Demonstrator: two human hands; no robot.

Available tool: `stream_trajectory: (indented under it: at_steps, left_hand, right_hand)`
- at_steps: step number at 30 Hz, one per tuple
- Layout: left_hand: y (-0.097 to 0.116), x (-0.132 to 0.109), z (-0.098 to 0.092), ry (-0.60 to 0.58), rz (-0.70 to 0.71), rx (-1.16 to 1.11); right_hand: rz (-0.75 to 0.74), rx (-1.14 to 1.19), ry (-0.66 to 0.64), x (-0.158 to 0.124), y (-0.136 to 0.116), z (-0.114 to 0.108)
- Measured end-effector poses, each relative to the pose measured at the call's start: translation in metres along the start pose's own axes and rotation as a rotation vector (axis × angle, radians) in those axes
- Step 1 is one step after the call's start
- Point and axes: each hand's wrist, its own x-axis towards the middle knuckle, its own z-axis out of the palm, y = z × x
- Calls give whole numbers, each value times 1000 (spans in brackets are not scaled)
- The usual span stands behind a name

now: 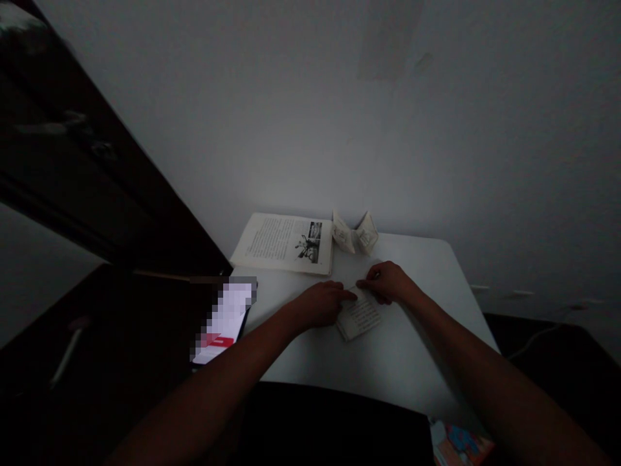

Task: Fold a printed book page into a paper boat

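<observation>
A small folded piece of printed paper (359,317) lies on the white table in front of me. My left hand (323,305) is at its left side, index finger stretched across the upper part of the paper and the other fingers curled in against its edge. At the top right edge, my right hand (387,281) is closed in a pinch on the same paper; its fingertips are partly hidden and dim. Just beyond the hands stands a folded paper shape (367,232) with upright points, made of similar printed sheets.
An open book (281,243) with text and a picture lies at the back left of the table (427,259), near the wall. A lit phone (226,323) is at the left edge. A colourful item (460,445) shows low at the right. A dark door (97,149) stands left.
</observation>
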Motion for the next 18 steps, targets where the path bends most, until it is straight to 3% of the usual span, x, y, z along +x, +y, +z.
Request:
stream_trajectory:
  at_steps: [7,18]
  left_hand:
    - [2,1,-2,-11,5,24]
    - [1,1,1,19,-8,28]
  right_hand:
    - [-27,-42,31,-6,-2,1]
    - [-82,-164,-104,-16,0,-7]
